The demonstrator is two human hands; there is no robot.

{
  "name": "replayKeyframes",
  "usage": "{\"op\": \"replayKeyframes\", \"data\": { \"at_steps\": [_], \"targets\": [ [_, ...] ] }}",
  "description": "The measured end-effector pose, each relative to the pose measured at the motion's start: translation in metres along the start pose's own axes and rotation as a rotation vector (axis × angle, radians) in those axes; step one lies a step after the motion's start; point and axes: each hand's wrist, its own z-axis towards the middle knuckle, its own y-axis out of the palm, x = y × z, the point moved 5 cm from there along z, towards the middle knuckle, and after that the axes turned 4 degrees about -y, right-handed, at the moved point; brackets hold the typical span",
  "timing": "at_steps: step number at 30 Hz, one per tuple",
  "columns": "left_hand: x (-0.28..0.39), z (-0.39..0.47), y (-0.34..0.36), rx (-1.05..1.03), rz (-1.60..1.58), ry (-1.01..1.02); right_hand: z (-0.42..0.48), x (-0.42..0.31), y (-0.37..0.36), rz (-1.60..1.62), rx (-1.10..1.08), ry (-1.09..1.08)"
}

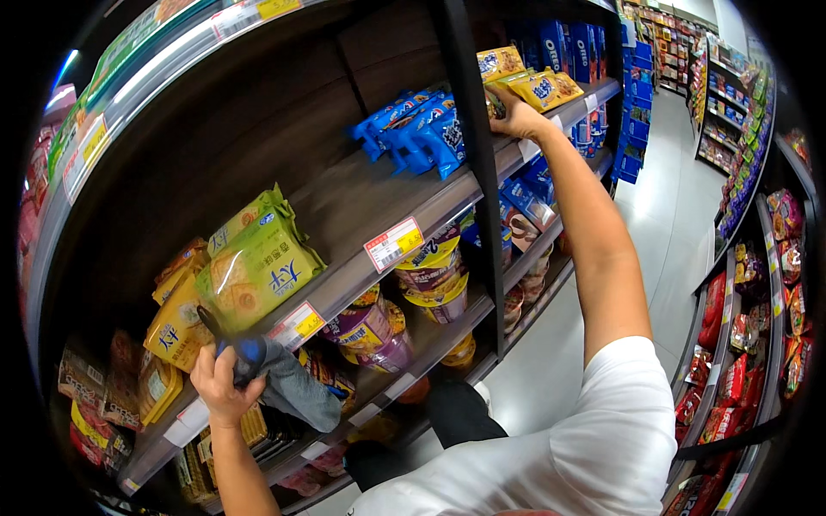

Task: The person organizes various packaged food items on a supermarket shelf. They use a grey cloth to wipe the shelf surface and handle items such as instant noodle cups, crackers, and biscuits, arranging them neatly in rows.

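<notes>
My left hand [222,384] is at the front edge of the shelf, closed around a dark tool with blue parts [242,358]. A grey cloth [300,387] hangs beside that tool. Just behind it lie a green pack of crackers [255,271] and a yellow cracker pack [175,322]. My right hand [523,119] reaches past a black upright to the neighbouring bay. Its fingers are around the end of yellow biscuit packs [510,84], and the fingertips are partly hidden. Another yellow biscuit pack [547,89] lies just beyond that hand.
A black shelf upright [468,129] stands between the two bays. Blue snack packs [423,132] lie on the shelf left of it. Instant noodle cups [432,274] fill the level below. Price tags [393,244] line the shelf edge. The aisle floor [671,161] runs to the right.
</notes>
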Motion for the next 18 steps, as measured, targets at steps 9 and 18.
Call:
{"op": "replayKeyframes", "data": {
  "at_steps": [9, 18],
  "targets": [
    [-0.003, -0.008, -0.002, 0.021, 0.009, 0.012, 0.001, -0.058, 0.031, -0.288, -0.081, -0.124],
    [0.007, 0.011, -0.005, 0.042, -0.043, 0.01, -0.026, -0.042, -0.026, 0.38, 0.784, -0.085]
  ]
}}
